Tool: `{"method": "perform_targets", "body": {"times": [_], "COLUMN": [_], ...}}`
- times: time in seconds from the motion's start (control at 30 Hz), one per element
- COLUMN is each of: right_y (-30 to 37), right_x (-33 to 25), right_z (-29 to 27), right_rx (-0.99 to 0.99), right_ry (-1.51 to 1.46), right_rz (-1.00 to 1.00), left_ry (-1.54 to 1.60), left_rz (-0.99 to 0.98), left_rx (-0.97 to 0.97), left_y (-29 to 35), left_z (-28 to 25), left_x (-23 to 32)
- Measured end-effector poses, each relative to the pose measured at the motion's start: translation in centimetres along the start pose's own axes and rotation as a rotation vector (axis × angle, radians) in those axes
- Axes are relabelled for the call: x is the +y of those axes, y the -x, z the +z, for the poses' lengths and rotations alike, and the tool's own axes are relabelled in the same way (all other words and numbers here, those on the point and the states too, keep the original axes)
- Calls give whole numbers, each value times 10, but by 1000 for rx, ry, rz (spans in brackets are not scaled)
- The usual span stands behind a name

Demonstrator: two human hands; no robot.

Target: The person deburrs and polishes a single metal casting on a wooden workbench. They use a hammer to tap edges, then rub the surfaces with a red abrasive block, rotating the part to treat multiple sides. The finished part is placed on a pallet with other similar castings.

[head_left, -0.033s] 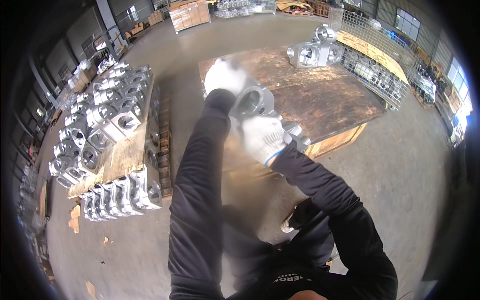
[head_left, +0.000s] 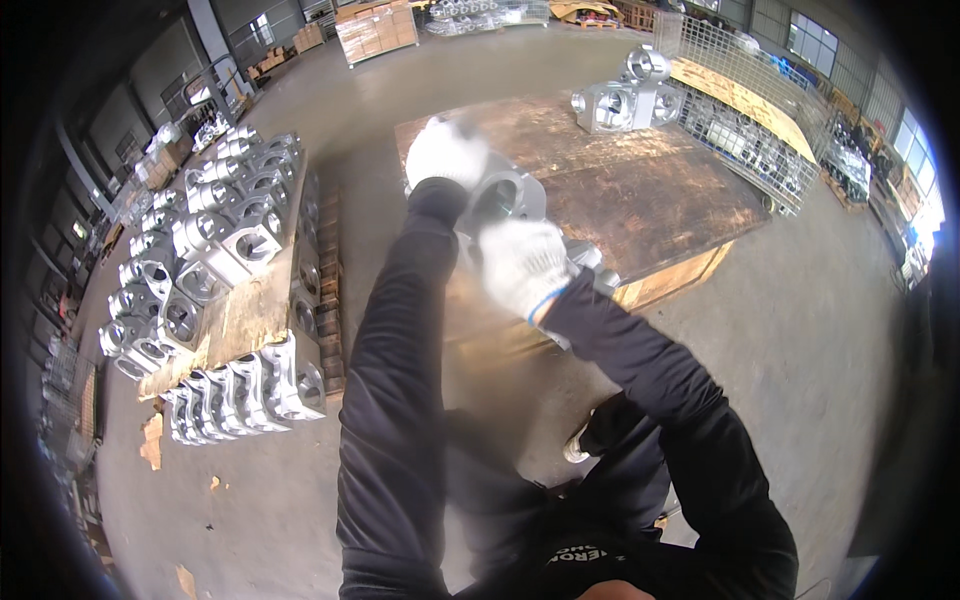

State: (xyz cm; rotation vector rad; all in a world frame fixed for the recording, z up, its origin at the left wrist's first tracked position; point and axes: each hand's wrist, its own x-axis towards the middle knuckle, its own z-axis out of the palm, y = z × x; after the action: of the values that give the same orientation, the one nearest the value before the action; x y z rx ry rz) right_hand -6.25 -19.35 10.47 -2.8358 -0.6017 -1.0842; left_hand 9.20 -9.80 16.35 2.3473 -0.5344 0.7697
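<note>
At the near left end of a brown wooden table (head_left: 650,205), a silver metal casting (head_left: 533,197) with a large round bore lies between my hands. My left hand (head_left: 446,153), in a white knit glove, is closed on its far left side; the fingertips are partly hidden and slightly blurred. Lower down, my right hand (head_left: 522,262), in a matching glove with a blue cuff edge, is curled over the near part of the casting. More silver metal (head_left: 590,258) shows just right of the right glove.
Left of me, a pallet stack holds several similar castings (head_left: 210,225) on a plywood sheet (head_left: 240,312). Another group of castings (head_left: 625,100) stands on the table's far right corner. Beyond it is a wire mesh cage (head_left: 750,130). Stacked cartons (head_left: 377,32) stand farther back.
My right hand has shifted slightly up and left over the casting. The left hand has barely moved, and both stay on the part.
</note>
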Motion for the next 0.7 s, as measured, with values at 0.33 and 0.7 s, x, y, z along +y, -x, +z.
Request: {"method": "perform_targets", "body": {"times": [0.33, 0.7], "right_y": [-28, 49], "right_x": [87, 83], "right_z": [-40, 11], "right_rx": [-210, -98], "right_ry": [-235, -442], "right_rz": [384, 459], "left_ry": [69, 86], "left_rz": [37, 48], "left_rx": [-15, -30], "left_y": [-5, -6], "left_z": [7, 4], "left_x": [-13, -16]}}
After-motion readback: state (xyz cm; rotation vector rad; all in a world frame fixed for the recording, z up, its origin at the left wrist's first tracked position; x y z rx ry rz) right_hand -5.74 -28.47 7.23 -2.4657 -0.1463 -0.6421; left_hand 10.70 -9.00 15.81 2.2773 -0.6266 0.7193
